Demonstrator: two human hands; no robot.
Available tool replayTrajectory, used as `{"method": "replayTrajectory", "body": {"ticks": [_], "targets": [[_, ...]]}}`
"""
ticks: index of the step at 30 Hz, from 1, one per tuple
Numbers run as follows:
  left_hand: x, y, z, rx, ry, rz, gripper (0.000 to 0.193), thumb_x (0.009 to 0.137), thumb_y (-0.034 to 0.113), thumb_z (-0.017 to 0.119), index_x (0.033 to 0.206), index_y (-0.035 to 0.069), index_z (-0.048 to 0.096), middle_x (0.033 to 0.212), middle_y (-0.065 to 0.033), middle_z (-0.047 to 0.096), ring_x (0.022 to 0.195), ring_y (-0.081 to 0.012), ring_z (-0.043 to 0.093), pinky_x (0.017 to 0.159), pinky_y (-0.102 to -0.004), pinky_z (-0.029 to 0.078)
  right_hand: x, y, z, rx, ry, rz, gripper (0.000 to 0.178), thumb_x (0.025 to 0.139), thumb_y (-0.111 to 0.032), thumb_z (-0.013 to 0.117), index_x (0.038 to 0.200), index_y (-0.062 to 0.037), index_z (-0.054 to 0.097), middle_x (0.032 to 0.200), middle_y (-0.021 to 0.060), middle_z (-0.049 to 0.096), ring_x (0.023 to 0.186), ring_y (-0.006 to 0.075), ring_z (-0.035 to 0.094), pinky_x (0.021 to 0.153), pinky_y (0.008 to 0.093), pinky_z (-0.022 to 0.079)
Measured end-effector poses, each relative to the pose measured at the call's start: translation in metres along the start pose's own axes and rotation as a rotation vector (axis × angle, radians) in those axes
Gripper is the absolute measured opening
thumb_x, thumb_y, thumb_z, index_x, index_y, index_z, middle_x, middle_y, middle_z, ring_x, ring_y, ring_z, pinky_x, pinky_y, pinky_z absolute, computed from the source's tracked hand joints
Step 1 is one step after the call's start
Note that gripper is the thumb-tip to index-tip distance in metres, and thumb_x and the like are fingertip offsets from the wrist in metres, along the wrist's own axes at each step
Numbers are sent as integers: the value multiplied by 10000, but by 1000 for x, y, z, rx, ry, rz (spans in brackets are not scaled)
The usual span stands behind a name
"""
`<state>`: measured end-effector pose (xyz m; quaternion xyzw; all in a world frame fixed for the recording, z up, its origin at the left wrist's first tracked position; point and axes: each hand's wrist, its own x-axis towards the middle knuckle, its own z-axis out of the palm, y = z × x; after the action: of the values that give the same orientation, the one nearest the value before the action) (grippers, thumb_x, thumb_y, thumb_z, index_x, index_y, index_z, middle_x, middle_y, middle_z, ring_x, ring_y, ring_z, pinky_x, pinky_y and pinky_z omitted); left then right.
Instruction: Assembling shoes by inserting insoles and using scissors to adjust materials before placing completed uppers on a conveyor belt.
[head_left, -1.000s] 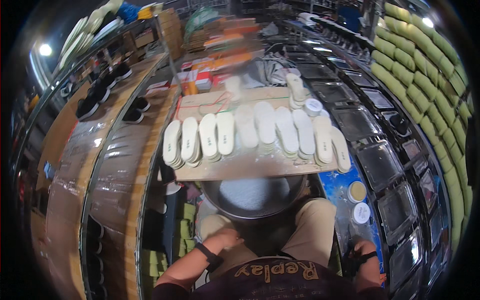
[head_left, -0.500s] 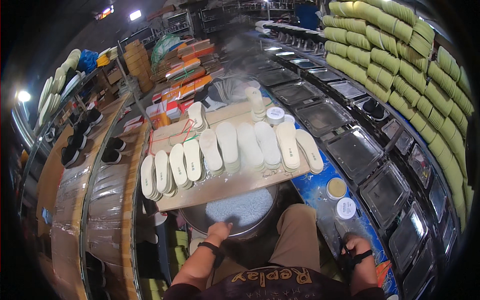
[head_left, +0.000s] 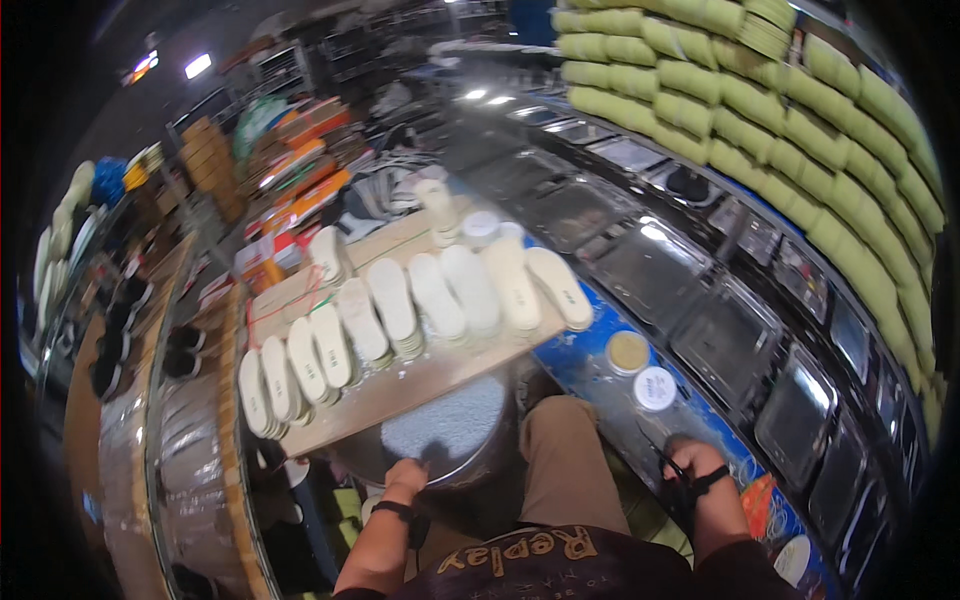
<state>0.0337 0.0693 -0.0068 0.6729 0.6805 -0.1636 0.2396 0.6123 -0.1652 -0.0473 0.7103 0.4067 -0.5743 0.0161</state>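
Note:
My left hand (head_left: 407,474) is closed at the near left rim of a round metal pan (head_left: 478,466); whatever its fingers grip is hidden. Pale bluish-white granules (head_left: 440,432) lie in the pan, partly under a board. On the blue bench at right, my right hand (head_left: 694,457) is closed around a dark tool with a thin blade, which looks like scissors (head_left: 655,440). Just beyond it stand a white-lidded tin (head_left: 655,388) and an open tin of yellowish paste (head_left: 628,352). Cream insoles (head_left: 397,298) lie in stacked rows across the wooden board (head_left: 420,388).
Dark metal trays (head_left: 740,335) line the right side, below piled yellow-green bundles (head_left: 755,110). A rack with black shoes (head_left: 182,350) runs along the left. Cardboard and orange boxes (head_left: 300,165) are heaped at the back. Another white-lidded tin (head_left: 481,226) sits on the board.
The view has turned to the right, so the board, pan and tins appear farther left and the picture is blurrier. Both hands keep nearly the same places beside the pan and bench.

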Motion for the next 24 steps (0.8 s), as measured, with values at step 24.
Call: {"method": "replayTrajectory", "body": {"ticks": [24], "targets": [[43,-33,30,64,214,199,346,862,298,585,918,-31,676,959,-266,642,964,-398,613,839,-438,467,-201,69,24,74,1420,316,161,732,-54,632,891,-63,606,902,188,656,893,386,623,762,466,490]]}}
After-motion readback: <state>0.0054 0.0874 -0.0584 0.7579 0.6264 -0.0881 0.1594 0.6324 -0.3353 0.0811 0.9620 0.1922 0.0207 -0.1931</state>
